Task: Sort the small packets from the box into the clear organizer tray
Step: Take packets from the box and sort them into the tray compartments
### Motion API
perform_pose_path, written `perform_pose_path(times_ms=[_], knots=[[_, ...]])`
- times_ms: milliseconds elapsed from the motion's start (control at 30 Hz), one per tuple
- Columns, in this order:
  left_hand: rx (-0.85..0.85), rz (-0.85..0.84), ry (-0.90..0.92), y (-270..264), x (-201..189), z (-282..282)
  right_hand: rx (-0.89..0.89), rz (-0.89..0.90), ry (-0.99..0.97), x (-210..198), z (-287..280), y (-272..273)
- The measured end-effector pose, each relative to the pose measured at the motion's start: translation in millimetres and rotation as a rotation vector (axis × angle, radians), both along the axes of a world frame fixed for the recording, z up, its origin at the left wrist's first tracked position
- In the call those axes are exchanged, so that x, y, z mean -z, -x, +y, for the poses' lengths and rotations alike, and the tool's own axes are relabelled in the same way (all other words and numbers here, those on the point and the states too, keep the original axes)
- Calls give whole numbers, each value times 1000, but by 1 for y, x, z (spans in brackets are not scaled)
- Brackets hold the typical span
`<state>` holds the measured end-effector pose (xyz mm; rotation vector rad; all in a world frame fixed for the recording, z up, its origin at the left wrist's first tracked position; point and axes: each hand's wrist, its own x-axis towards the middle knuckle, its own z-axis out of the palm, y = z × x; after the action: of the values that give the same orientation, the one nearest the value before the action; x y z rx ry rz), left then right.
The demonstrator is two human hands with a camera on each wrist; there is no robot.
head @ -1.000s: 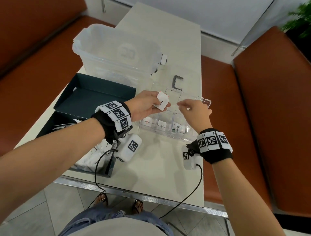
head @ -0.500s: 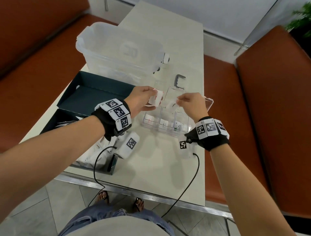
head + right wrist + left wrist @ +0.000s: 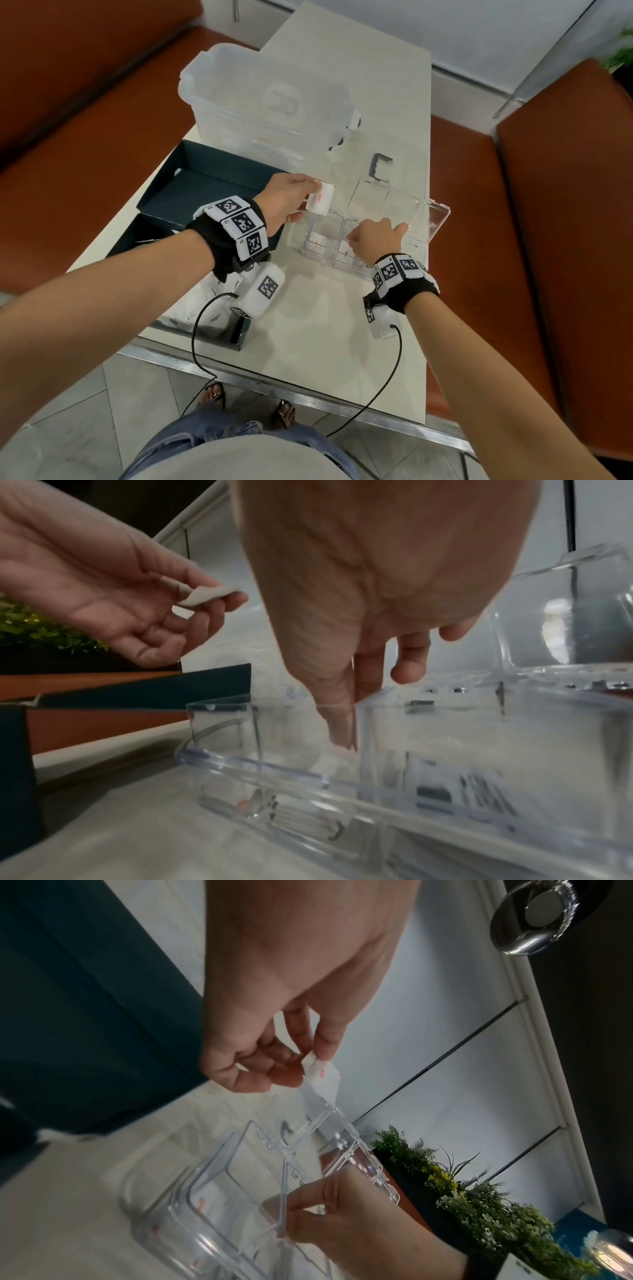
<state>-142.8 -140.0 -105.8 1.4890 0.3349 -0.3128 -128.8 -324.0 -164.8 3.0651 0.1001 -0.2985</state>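
My left hand holds a white packet with red print, pinched between thumb and fingers just above and left of the clear organizer tray; the left wrist view shows this packet hanging from the fingertips. My right hand is over the tray's middle. In the right wrist view its thumb and forefinger reach down together into a compartment, with a blurred white packet at their tips. More packets lie in the near compartments. The dark box at the near left holds several white packets.
The box's dark lid lies open behind my left wrist. A large clear plastic bin stands at the back left. A small grey clip lies behind the tray. Orange-brown benches flank the table; its metal front edge is close.
My right hand has dropped from beside the left hand's packet down into a tray compartment. The left hand has drawn slightly left and up, still holding its packet.
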Motion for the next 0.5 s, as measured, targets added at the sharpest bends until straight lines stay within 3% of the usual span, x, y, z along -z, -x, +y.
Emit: perform_pose_path(times_ms=[267,400,500], knots=[[45,-16,1,-3,-4,-1,-40,45,-12,3,-1,1],[70,-21,-7,-5,-2,-2,-39,-19,-45,-9,-2,4],[109,-39,-52,-7,1,-1,19,-197,-293,-34,-1,5]])
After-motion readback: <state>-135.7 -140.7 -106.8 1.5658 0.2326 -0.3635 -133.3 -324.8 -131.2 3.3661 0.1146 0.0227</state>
